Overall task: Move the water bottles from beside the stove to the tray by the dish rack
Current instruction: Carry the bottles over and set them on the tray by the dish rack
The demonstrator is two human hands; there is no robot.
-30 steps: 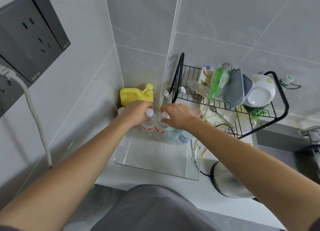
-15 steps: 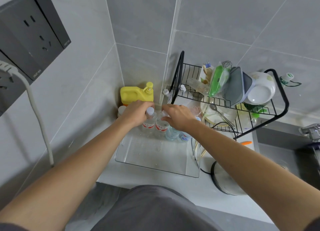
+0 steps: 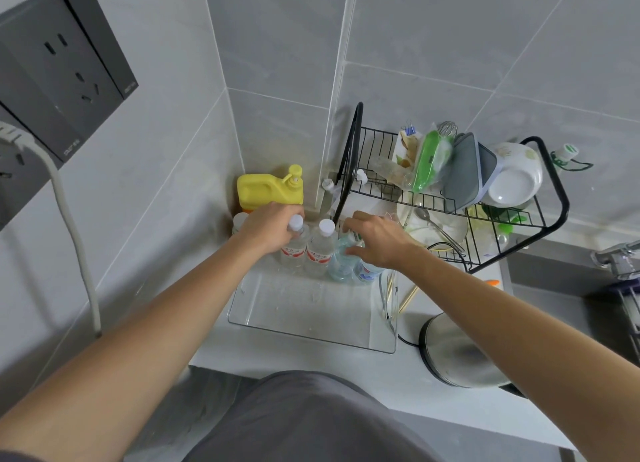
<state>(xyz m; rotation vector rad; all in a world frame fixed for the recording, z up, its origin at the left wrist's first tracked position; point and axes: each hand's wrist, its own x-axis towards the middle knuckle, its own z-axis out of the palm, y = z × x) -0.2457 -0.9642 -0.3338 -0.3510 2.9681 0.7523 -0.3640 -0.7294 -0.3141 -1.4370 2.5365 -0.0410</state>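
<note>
Since a second ago my right hand (image 3: 375,240) has slid off the white cap of the second red-label bottle (image 3: 320,250) and dropped to the right onto the pale blue bottles (image 3: 341,262), so that cap now stands bare; my left hand (image 3: 268,228) has barely shifted.

My left hand is curled around the neck of the first red-label bottle (image 3: 294,245), just under its white cap, fingers closed on it. My right hand lies over the blue pair with fingers bent around the shoulder of the nearer one; I cannot tell whether it is a firm grip or just a steadying touch.

As I judge it, the job is close to done. Four bottles stand in a row along the far wall of the clear plastic tray (image 3: 311,337), which sits just beside the black wire dish rack (image 3: 457,209). The two red-label ones are touching side by side, with the blue ones next along towards the rack. The near part of the tray is bare. The stove is out of view, so I cannot tell if more bottles wait there. What seems left is letting go, and perhaps fetching any others.

All four bottles stand upright, long axes vertical, caps pointing up toward me and bases on the tray floor. The blue one under my right hand may lean slightly toward the rack, though my hand hides its top.

The yellow pump jug (image 3: 268,190) stands behind the tray in the corner
</note>
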